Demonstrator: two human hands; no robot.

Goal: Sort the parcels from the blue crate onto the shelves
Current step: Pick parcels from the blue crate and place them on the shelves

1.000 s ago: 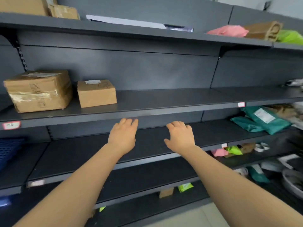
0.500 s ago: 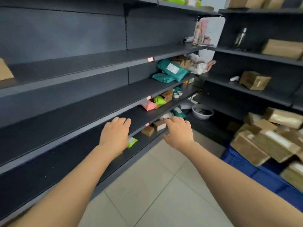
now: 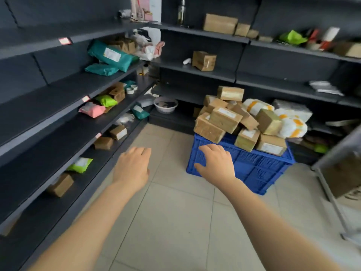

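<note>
The blue crate (image 3: 259,169), on the floor (image 3: 175,222), was heaped with parcels (image 3: 224,119); few were laid on the shelves (image 3: 48,106), so most sorting was judged undone. The left hand (image 3: 132,169) and right hand (image 3: 214,163) were outstretched, grip wide, empty.

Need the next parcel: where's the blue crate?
The blue crate sits on the floor, centre-right in head view, beyond the right hand, heaped with boxes.

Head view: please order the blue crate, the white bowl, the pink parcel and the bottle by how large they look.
1. blue crate
2. pink parcel and white bowl: they look about alike, so no ranking
3. bottle: smallest, though it stands farthest away
</note>
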